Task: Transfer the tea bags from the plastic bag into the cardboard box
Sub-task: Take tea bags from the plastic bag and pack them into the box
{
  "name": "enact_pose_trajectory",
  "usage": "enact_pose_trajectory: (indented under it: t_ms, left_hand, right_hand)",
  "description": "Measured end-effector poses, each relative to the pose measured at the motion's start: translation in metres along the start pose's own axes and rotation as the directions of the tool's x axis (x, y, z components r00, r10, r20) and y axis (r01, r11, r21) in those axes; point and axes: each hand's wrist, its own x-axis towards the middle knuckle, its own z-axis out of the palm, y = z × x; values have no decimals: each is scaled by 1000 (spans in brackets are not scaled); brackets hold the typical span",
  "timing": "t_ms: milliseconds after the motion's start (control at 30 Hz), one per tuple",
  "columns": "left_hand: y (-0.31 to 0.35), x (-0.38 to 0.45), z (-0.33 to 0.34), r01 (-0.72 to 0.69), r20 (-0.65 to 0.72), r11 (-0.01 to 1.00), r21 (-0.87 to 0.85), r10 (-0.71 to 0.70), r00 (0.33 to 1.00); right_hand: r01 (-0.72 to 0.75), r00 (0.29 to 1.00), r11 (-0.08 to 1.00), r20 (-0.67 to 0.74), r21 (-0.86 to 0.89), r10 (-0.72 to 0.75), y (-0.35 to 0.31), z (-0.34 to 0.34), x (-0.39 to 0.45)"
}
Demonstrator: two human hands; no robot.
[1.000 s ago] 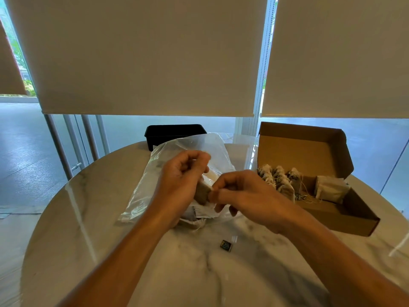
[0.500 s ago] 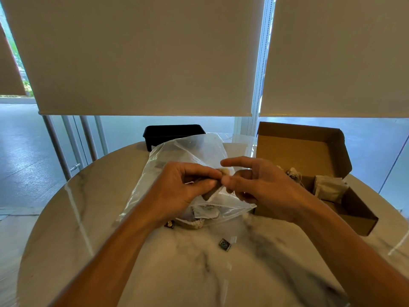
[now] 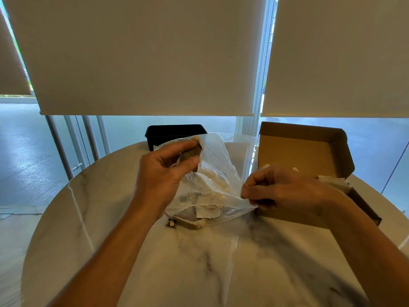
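Left hand (image 3: 164,171): fingers curled round a brown tea bag (image 3: 190,154), held above the table.
Right hand (image 3: 285,191): pinching the plastic bag (image 3: 218,182) edge.
Cardboard box (image 3: 309,151): open, right of the bag, tea bags inside.
Marble table (image 3: 199,262): one small dark tag (image 3: 171,223) beside the bag.

The tabletop (image 3: 199,273) is patterned as white marble, crossed by grey and faint brown veins. The plastic bag (image 3: 219,173) is seen to be clear and colourless, with pale glare along its folds. The tea bags (image 3: 208,207) inside it are shown in off-white and dull brown, with white strings. A brown tea bag (image 3: 190,155) is held by the left hand (image 3: 163,173). The cardboard box (image 3: 309,151) is coloured plain tan-brown inside and out; beige packets (image 3: 334,183) lie in it. A small tag (image 3: 171,223) is printed black with a yellow mark. The bin (image 3: 174,132) is black. The 2 roller blinds (image 3: 143,52) are plain cream.
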Motion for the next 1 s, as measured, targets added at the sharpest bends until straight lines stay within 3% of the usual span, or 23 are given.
enact_pose_trajectory:
  t_ms: [233,367,533,700,1000]
  left_hand:
    - [-7,0,0,26,-9,997,79,-25,1000]
    - [-9,-6,10,15,35,992,123,-20,999]
    - [-17,-11,20,48,49,975,218,-61,997]
    - [-16,-13,22,59,62,959,279,-79,995]
    - [-19,-16,25,54,133,956,287,-95,987]
  right_hand:
    - [55,983,955,-183,292,-1,2,-11,3]
    - [86,961,968,-278,237,-18,1,-7,7]
    - [137,956,913,-292,385,-20,-3,6,11]
    - [204,940,945,-320,257,-115,-5,14,13]
    - [207,938,913,-337,350,-83,-2,27,19]
